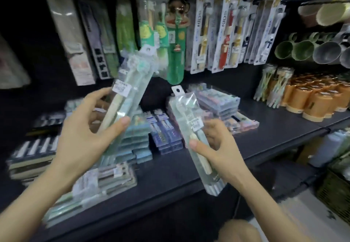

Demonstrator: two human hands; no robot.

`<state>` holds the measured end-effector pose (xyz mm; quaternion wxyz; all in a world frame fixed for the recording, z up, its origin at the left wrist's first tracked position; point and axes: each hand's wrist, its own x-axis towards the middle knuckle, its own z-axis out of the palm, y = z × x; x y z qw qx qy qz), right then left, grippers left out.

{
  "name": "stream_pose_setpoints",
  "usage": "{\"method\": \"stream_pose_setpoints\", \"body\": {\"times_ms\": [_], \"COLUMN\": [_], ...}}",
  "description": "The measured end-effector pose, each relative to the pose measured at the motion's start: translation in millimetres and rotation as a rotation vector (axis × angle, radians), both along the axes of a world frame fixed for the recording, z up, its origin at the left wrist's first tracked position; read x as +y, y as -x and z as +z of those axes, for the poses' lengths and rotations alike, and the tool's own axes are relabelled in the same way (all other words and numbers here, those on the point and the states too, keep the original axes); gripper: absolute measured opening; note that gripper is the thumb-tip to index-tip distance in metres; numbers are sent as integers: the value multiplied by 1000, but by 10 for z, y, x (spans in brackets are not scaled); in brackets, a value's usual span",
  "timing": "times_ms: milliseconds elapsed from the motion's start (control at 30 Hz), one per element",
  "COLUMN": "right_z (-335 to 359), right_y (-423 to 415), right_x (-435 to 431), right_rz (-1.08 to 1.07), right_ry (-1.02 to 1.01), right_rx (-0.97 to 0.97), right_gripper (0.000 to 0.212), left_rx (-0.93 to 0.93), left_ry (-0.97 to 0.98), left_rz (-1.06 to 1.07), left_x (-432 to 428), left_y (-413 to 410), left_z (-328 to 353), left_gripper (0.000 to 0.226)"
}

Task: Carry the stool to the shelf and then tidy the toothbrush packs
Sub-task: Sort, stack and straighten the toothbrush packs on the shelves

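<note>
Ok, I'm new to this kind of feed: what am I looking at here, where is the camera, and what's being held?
There is no machine here: each grip is simply one of a person's two bare hands. The single picture comes from a wide-angle camera worn on the head, looking forward and down, so both arms reach in from the bottom edge. The left hand holds a clear toothbrush pack, raised and tilted. The right hand holds a second clear pack. Beneath them is a dark shelf carrying stacks of flat toothbrush packs. Hanging packs fill the hooks above, and orange cups stand at the right.
</note>
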<state>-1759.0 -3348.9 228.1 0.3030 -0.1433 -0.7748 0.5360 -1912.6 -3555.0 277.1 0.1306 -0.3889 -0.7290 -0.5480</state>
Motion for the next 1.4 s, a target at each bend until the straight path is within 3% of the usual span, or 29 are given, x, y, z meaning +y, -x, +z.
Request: {"method": "stream_pose_setpoints", "body": {"times_ms": [167, 433, 667, 833, 1067, 1167, 1233, 1400], "right_z": [46, 3, -368, -693, -860, -881, -894, -967], "right_y": [351, 969, 1760, 2341, 2415, 2305, 2483, 2995], "right_x": [-1083, -2631, -3450, -3672, -3701, -3676, -3674, -3709], "right_rz": [153, 293, 275, 171, 204, 342, 310, 158], "right_ry": [-84, -311, -519, -668, -815, -835, -807, -738], "right_rx": [-127, -327, -463, -563, -689, -743, -725, -687], "right_gripper": [45, 39, 47, 53, 79, 74, 61, 61], "left_rx": [25, -144, -301, -287, -221, -230, -235, -274], "left_ry": [6, 95, 331, 609, 841, 847, 860, 942], "left_rz": [173, 569, 743, 887, 860, 857, 862, 781], "left_x": [-1053, -2500, -3097, -3181, -3193, -3200, -3202, -3240], "left_y": [162, 673, 948, 1198, 1500, 1568, 1593, 1514], "left_z": [4, -235, -851, -1162, -1428, -1486, -1489, -1579], "left_gripper": [52, 45, 48, 45, 43, 43, 46, 82]}}
